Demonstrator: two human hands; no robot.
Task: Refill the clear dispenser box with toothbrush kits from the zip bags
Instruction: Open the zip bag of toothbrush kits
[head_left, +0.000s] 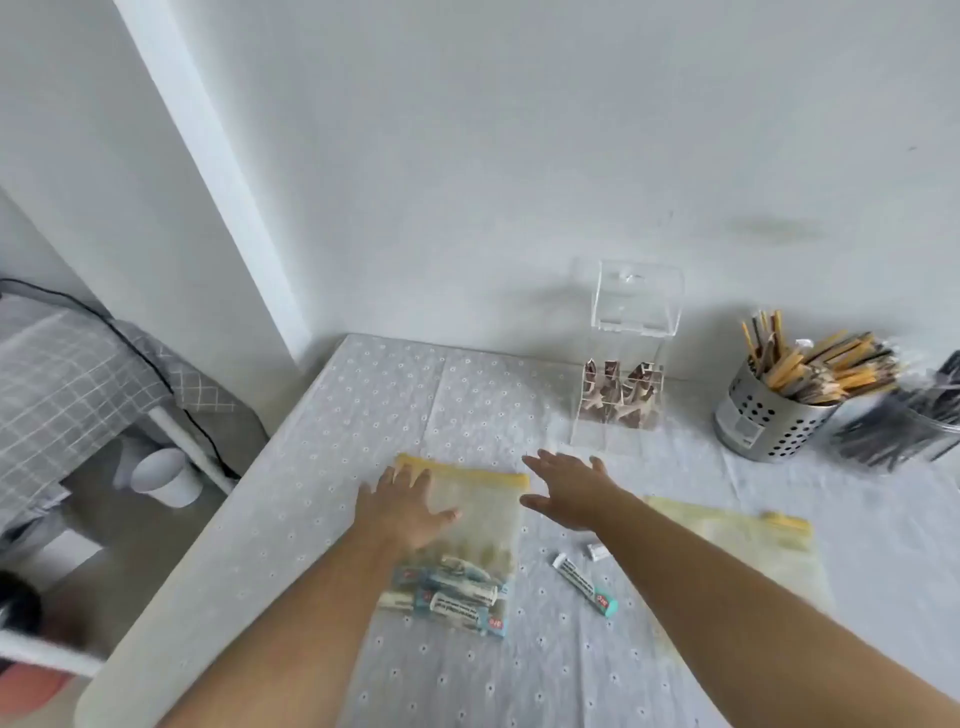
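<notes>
While the left hand (402, 506) flattens the zip bag (483, 514), both hands spread empty.

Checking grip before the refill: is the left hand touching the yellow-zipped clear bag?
Touching. The head view shows the left hand pressed flat on the bag.

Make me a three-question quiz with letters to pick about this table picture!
1. Where does the loose white toothpaste tube with a teal cap lie?
A inside the clear box
B on the cloth between the two zip bags
C in the metal holder

2. What colour is the zip strip on the clear zip bag under the left hand?
A yellow
B red
C black

3. The lid of the clear plastic dispenser box is
A shut
B missing
C up

Answers: 1 B, it lies bare on cloth; 2 A, yellow top edge; 3 C, lid stands raised.
</notes>
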